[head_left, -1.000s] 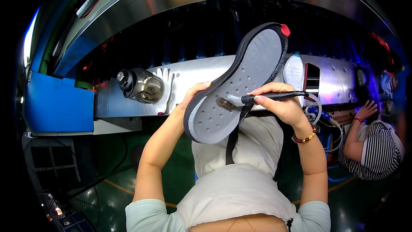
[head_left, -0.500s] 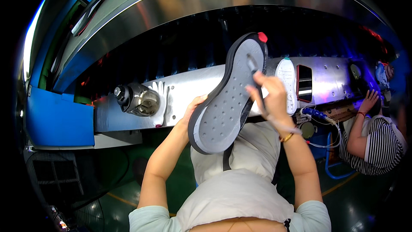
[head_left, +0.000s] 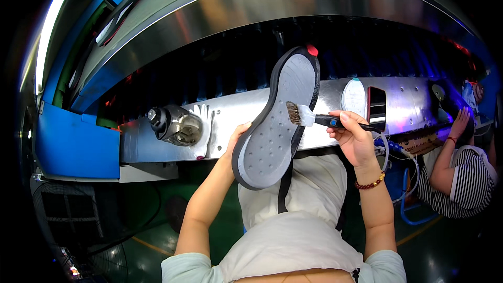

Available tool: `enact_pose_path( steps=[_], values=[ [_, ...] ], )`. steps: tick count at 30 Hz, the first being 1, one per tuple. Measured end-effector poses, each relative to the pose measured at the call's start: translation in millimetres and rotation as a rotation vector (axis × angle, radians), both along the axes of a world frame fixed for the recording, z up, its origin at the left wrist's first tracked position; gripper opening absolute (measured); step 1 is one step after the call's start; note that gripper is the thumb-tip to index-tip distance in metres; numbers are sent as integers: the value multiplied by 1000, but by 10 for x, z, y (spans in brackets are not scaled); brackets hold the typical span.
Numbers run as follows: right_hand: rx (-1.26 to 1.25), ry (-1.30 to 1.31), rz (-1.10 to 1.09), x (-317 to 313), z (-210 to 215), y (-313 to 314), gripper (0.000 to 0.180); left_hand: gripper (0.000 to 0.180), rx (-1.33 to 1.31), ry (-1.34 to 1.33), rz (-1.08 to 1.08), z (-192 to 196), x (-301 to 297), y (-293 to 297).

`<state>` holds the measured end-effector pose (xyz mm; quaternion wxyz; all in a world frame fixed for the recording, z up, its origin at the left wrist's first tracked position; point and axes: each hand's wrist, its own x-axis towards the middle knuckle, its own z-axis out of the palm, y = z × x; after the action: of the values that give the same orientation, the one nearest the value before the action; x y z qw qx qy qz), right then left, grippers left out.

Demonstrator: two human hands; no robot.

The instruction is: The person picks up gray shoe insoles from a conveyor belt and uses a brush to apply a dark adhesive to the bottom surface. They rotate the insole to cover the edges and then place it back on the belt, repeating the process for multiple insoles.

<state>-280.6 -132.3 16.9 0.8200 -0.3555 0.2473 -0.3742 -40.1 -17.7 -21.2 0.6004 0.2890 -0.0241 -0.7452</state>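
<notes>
Head view, looking down on a seated person who is brushing a shoe sole in front of a curved stainless-steel machine housing. The left hand is propping the grey sole upright and slightly tilted, tread side facing the camera, so that the whole dimpled face is lying open to the brush; the hand is gripping the sole's left edge near the heel, thumb showing at the rim, while the remaining fingers are hidden behind the sole, so whether they are spread cannot be told. The right hand is holding a small black-handled brush roughly level, its fingers curled together around the handle and pinching it, keeping the bristles pointing left onto the sole. The bristle head is touching the sole's right-hand edge about midway along its length, just beside the black rim; the sole is therefore lying to the left of the right hand's fingers, apart from them by the brush's length, and directly against the left hand. A red tab is showing at the sole's upper tip. Behind the sole a round metal fitting is projecting from the machine's steel panel. At far right, a co-worker in a striped shirt is reaching toward the same panel
</notes>
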Motion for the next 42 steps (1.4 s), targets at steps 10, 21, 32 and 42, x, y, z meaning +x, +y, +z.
enact_pose_path(
  steps=[10, 21, 32, 42],
  values=[
    [-2, 40, -100, 14, -106, -12, 25, 44, 21, 41, 13, 27, -40, 49],
    [24, -380, -561, -790, -236, -126, 30, 54, -343, -367, 225, 1143, 552, 25],
    [141, -315, -496, -635, -374, -80, 27, 88, -531, 86, 691, 2161, 982, -1378],
    [160, -251, -521, -635, -557, -84, 25, 92, -397, -673, 901, 2262, 900, -1729]
  ],
)
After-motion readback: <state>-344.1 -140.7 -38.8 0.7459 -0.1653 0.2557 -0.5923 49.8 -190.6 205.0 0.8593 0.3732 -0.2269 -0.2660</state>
